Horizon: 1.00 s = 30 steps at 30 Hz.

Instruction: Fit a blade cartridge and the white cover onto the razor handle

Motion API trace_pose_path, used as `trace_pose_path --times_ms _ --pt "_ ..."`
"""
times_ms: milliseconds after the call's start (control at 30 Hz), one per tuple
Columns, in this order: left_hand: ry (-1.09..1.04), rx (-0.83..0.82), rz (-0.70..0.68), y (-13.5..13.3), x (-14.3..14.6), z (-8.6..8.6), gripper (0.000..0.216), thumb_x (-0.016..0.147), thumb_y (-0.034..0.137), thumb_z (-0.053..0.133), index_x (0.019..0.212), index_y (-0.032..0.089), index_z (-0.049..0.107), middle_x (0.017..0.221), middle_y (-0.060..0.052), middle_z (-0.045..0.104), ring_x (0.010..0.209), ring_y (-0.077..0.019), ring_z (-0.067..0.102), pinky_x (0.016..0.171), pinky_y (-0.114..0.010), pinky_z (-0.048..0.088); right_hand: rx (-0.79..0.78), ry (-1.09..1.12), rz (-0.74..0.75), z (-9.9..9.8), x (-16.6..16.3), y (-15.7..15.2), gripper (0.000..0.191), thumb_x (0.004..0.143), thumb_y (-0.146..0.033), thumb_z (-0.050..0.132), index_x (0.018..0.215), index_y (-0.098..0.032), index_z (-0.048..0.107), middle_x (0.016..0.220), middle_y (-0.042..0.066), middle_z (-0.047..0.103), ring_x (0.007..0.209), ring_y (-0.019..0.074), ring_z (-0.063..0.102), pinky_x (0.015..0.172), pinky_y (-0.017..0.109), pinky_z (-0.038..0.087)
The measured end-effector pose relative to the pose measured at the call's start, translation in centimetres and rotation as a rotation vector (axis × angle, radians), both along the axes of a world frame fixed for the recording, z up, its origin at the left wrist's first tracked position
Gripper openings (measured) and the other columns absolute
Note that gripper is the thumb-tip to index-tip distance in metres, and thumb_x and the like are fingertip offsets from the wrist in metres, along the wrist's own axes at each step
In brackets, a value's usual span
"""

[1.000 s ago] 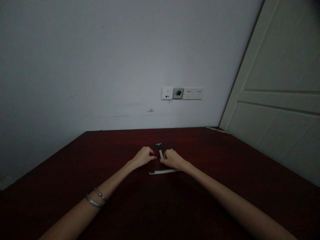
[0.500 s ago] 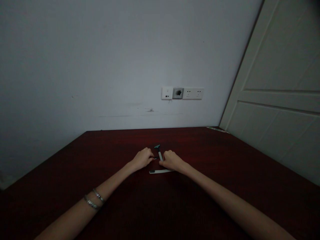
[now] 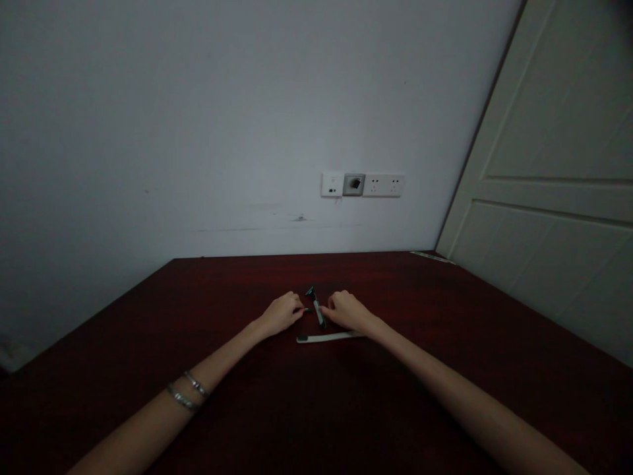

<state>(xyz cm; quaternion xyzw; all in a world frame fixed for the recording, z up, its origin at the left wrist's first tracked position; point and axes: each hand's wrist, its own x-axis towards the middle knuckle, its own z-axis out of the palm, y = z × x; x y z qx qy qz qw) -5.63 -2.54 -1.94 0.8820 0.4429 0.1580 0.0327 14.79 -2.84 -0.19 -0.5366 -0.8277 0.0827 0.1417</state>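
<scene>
A small razor with a dark head and a pale handle lies on the dark red table between my two hands. My left hand has its fingers curled and its fingertips pinched close to the razor's left side. My right hand is curled too, fingertips touching the razor's handle from the right. A long thin white strip lies flat just in front of both hands, partly under my right wrist. Two bracelets sit on my left forearm.
A pale wall rises behind the table, with a row of sockets on it. A white panelled door stands at the right, close to the table's right edge.
The razor has turned: its head has swung left and its handle now slants down to the right. My right hand has shifted slightly right, uncovering more of the white strip.
</scene>
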Motion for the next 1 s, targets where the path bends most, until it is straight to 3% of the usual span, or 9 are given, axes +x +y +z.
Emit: trace_pose_path --times_ms 233,367,600,1000 --pt "-0.349 -0.192 0.005 1.4 0.7 1.0 0.023 0.078 0.024 0.05 0.079 0.012 0.07 0.08 -0.006 0.067 0.071 -0.0144 0.058 0.068 -0.023 0.042 0.032 0.237 0.135 1.8 2.6 1.4 0.025 0.08 -0.031 0.051 0.081 -0.014 0.069 0.07 0.005 0.066 0.063 0.0132 0.058 0.056 0.021 0.037" --pt "-0.459 -0.307 -0.048 1.8 2.0 1.8 0.025 0.076 0.027 0.051 0.077 0.012 0.071 0.073 -0.004 0.068 0.066 -0.0133 0.058 0.065 -0.022 0.042 -0.043 0.405 0.23 1.9 3.2 1.7 0.025 0.078 -0.029 0.052 0.084 -0.011 0.069 0.069 0.004 0.065 0.06 0.0117 0.055 0.054 0.021 0.038" --pt "-0.464 -0.38 -0.096 1.9 4.3 2.7 0.025 0.074 0.028 0.052 0.078 0.012 0.071 0.075 -0.005 0.07 0.066 -0.0132 0.058 0.065 -0.023 0.042 -0.203 0.546 0.241 1.4 4.3 2.2 0.026 0.075 -0.031 0.056 0.082 -0.01 0.069 0.069 0.005 0.066 0.058 0.0119 0.054 0.054 0.021 0.04" --pt "-0.438 -0.382 -0.123 2.1 5.7 2.6 0.027 0.076 0.027 0.05 0.078 0.01 0.071 0.074 -0.006 0.069 0.065 -0.0137 0.059 0.06 -0.021 0.041 -0.199 0.511 0.231 1.2 5.8 2.7 0.023 0.071 -0.03 0.059 0.077 -0.01 0.07 0.066 0.004 0.065 0.057 0.0117 0.052 0.052 0.021 0.038"
